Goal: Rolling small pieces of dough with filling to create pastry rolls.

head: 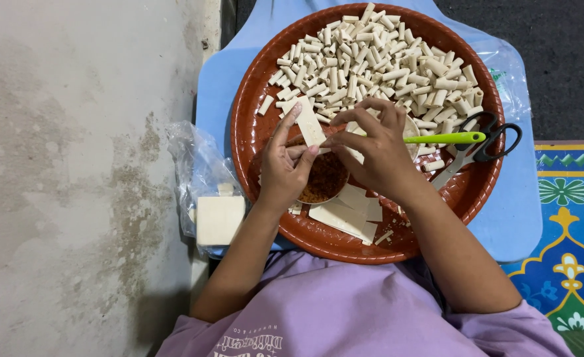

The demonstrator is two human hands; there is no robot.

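Lilac cloth of the person's shirt (364,311) fills the near edge. Just beyond, a round reddish-brown clay tray (259,132) rests on a pale blue plastic tabletop (212,86). Over a small bowl of orange-red filling (323,178), the left hand (284,168) and right hand (378,149) meet, fingers (290,125) pinched together on a thin pale dough strip (308,122). Flat pale dough sheets (345,215) lie near. Green-handled scissors (467,142) lie right; small rolled dough tubes (371,59) fill the far side.

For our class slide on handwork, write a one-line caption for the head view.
Left hand and right hand hold a pale wrapper strip over a brown tray of rolled pieces.
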